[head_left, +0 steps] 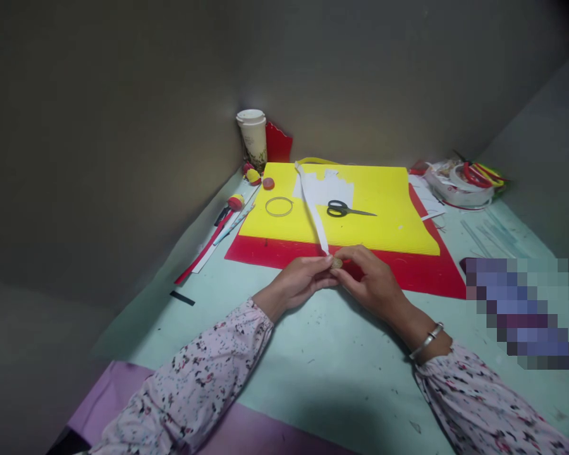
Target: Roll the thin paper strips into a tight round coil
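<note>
A long white strip [314, 218] runs from the far part of the yellow sheets [384, 189] down to my fingertips. Its near end meets a small round tan piece [336, 263], which looks like a tight coil, though it is too small to be sure. My right hand [374, 281] pinches this piece between thumb and fingers. Beside it, my left hand [306, 279] is closed with the thumb on the strip's near end. Both hands are above the near edge of a red sheet [422, 281]. Scissors [346, 209] lie just beyond them on the yellow sheets.
A thin ring [279, 215] and a torn white paper [334, 189] lie on the yellow. A paper cup [253, 139] stands at the back left, near red and white strips [206, 246]. Back right is a plastic container [459, 183] with tape rolls. A pixelated object lies right.
</note>
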`<state>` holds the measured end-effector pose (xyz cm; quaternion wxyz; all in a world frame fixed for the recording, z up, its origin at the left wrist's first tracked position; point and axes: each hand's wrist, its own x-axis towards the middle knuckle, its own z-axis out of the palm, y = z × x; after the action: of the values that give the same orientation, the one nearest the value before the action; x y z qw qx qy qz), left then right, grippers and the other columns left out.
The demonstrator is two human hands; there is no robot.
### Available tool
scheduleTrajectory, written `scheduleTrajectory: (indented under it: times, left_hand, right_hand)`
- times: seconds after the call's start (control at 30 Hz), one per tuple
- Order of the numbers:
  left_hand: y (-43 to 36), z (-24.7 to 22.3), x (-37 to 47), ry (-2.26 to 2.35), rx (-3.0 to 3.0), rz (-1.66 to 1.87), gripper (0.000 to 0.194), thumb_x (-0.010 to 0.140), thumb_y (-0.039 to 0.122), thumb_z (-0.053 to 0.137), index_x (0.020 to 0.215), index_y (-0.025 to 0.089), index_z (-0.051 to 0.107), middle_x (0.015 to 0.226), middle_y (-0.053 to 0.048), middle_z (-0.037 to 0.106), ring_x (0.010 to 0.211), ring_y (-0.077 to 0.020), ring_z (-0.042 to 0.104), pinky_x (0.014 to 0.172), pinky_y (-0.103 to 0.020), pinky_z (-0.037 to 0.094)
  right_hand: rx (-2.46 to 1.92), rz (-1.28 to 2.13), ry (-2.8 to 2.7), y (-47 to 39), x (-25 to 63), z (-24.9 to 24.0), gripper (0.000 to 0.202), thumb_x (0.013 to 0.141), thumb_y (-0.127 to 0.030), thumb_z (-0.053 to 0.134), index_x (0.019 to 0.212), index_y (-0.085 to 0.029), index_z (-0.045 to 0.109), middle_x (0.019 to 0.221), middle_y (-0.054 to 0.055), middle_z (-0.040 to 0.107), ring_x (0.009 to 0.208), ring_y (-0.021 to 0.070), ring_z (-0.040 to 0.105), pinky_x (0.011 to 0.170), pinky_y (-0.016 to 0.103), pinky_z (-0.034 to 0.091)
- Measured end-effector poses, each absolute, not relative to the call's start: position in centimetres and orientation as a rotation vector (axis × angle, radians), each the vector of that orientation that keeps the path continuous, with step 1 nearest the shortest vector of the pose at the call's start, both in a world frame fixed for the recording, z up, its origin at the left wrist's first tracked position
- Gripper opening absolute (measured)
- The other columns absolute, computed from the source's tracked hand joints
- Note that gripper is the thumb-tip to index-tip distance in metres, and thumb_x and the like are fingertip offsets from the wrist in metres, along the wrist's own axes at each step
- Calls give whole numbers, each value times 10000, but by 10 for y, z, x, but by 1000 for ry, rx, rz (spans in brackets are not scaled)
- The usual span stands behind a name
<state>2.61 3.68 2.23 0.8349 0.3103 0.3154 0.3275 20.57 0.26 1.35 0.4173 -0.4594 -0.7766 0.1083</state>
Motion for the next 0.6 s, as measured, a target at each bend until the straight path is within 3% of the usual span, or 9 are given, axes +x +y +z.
scheduleTrajectory:
  times: [0.33, 0.6]
  left_hand:
    - [37, 19, 25, 639, 655, 708, 145, 896, 200, 718, 919, 64, 762, 961, -127, 719, 889, -157, 677, 896, -318, 527]
    - [38, 16, 25, 648, 708, 700, 207, 845, 255, 781, 917, 61, 771, 958, -134, 719, 867, -149, 663, 808, -264, 518]
  right_hand:
    - [-1121, 309, -2003, 1, 206, 14, 175, 940, -205, 590, 1114, -208, 607, 1053, 105, 698, 972, 243, 654, 823, 392, 542]
    - [-1207, 226, -1984, 0, 201, 12, 141, 920, -256, 645, 1051, -209, 621, 1008, 98, 710, 912, 243, 669, 761, 377, 545]
